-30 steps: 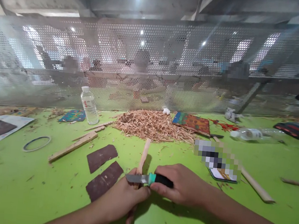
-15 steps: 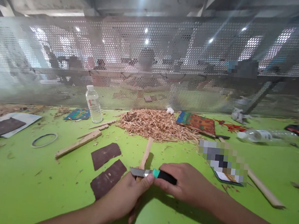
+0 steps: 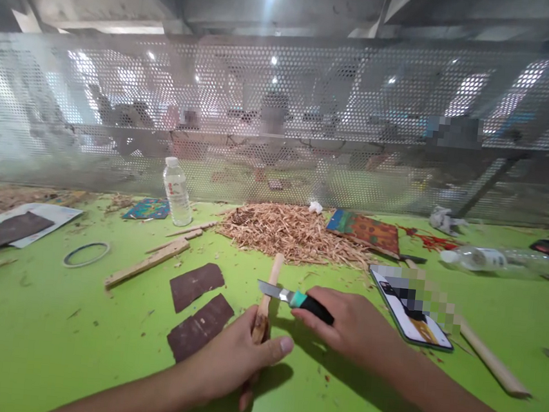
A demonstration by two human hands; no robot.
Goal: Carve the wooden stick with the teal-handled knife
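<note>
My left hand (image 3: 235,358) grips the near, darker end of a slim wooden stick (image 3: 273,277), which points away from me; its thumb sticks out to the right, off the stick. In my right hand (image 3: 336,319) is a utility knife (image 3: 311,305) with a black and teal handle. The knife's bare blade points left and lies across the stick, just beyond my left fingers; whether it touches the wood I cannot tell. Two brown sandpaper pieces (image 3: 196,286) lie flat to the left of my left hand.
A heap of wood shavings (image 3: 286,230) lies ahead, before a perforated metal screen (image 3: 243,125). An upright bottle (image 3: 177,193), a flat wooden piece (image 3: 147,262) and a tape ring (image 3: 86,254) are leftward. A phone (image 3: 430,334), a round wooden rod (image 3: 497,363) and a lying bottle (image 3: 483,258) are rightward.
The knife has moved forward along the stick, away from my left hand. My left thumb has come off the knife and now points right. The view has shifted slightly.
</note>
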